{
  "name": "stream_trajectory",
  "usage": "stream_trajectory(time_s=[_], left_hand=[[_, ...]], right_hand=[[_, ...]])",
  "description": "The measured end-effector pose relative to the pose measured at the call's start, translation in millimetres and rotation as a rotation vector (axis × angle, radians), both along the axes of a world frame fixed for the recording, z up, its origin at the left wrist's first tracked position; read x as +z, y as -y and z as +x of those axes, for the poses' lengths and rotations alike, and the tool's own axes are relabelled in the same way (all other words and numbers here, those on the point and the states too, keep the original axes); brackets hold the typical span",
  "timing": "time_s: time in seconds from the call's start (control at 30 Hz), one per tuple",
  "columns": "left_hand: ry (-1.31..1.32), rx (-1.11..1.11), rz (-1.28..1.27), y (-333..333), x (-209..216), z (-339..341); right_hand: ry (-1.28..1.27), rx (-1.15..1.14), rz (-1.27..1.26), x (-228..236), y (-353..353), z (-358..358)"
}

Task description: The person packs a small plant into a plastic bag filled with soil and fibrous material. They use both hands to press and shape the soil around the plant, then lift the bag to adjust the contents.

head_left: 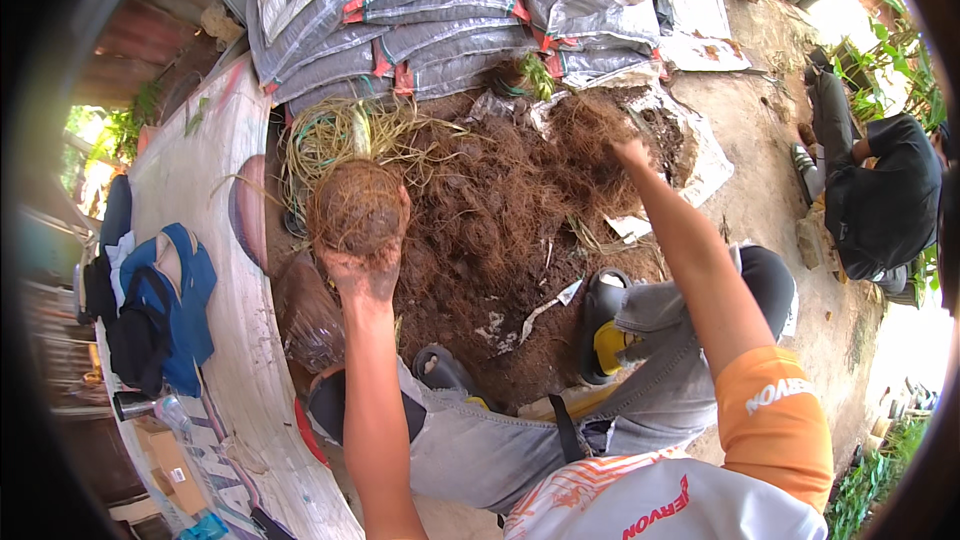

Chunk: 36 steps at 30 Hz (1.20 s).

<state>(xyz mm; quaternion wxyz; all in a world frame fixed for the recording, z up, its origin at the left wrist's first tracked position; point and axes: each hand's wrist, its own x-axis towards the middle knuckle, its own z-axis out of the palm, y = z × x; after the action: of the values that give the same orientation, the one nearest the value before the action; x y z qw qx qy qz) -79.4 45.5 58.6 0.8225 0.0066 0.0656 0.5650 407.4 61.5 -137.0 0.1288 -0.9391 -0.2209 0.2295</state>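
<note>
My left hand (pixel 366 265) holds up a round ball of brown coconut fibre (pixel 355 208) with green-yellow plant stalks (pixel 345 135) sticking out behind it. My right hand (pixel 630 153) reaches forward into the far side of a big heap of brown fibre and soil (pixel 500 230) on the ground, fingers dug into the loose strands. I sit with my knees apart, grey trousers and dark sandals (pixel 600 325) at the near edge of the heap.
Stacked grey sacks (pixel 440 25) lie behind the heap. A pale curved ledge (pixel 215 240) on the left carries blue clothes (pixel 165 305) and a bottle (pixel 172 412). Another person in black (pixel 880 190) crouches at the right on bare earth, near green plants (pixel 900 50).
</note>
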Motion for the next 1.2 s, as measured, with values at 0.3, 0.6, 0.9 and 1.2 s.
stream_trajectory(time_s=[0.3,0.6,0.9,1.2], left_hand=[[-0.161,0.035,-0.024,6.4,1.6,1.2],[-0.222,0.042,-0.060,4.4,-9.1,0.9],[-0.262,0.031,-0.049,1.6,-7.4,3.8],[-0.297,0.032,-0.057,10.8,4.5,5.2]], right_hand=[[0.213,0.030,0.107,-37.3,25.6,-44.1],[0.130,0.072,-0.001,-50.2,12.0,-27.8],[-0.503,0.072,0.423,37.4,-23.6,92.3],[-0.508,0.084,0.365,59.1,7.9,81.6]])
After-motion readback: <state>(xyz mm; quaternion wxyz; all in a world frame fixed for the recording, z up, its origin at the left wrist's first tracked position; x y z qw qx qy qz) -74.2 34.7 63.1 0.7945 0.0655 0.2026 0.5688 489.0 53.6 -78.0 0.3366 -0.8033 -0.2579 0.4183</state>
